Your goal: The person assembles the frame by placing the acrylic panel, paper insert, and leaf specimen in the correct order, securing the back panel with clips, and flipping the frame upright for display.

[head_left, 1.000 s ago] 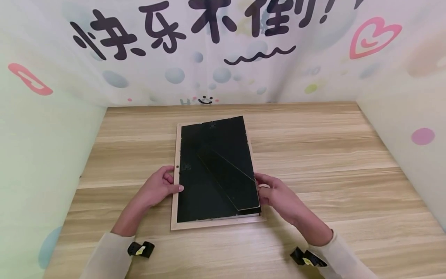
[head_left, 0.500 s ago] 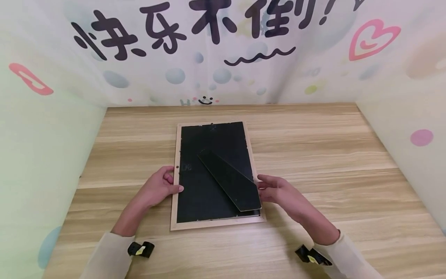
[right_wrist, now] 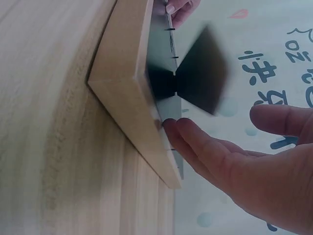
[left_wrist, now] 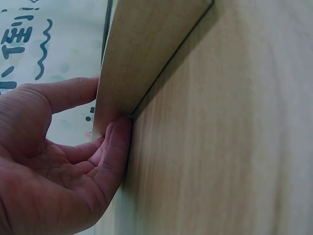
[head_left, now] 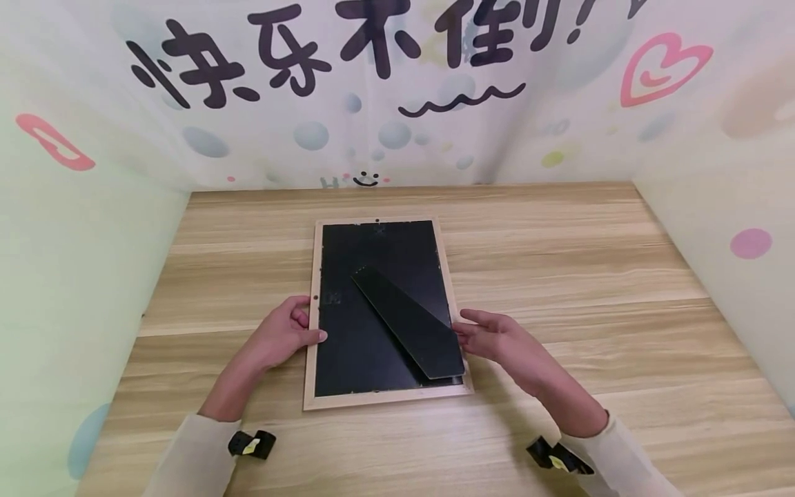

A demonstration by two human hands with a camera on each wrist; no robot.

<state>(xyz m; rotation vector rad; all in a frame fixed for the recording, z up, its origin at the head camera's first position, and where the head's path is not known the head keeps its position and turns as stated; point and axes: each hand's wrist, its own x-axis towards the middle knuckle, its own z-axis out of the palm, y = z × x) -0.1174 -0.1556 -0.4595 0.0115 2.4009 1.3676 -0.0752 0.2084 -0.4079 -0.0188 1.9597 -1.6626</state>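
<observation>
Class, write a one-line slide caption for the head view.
Left hand holds a picture frame lying back-up on a table; right hand at its opposite edge.

The front of the picture frame [head_left: 391, 396] is hidden, its stand [right_wrist: 205, 73] blurs in the right wrist view, the left hand [left_wrist: 61, 166] is cut off in its own wrist view, and the head view crops the wall lettering [head_left: 380, 41].

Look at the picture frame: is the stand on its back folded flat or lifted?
Lifted: the right wrist view shows the stand jutting out from the black backing.
</observation>
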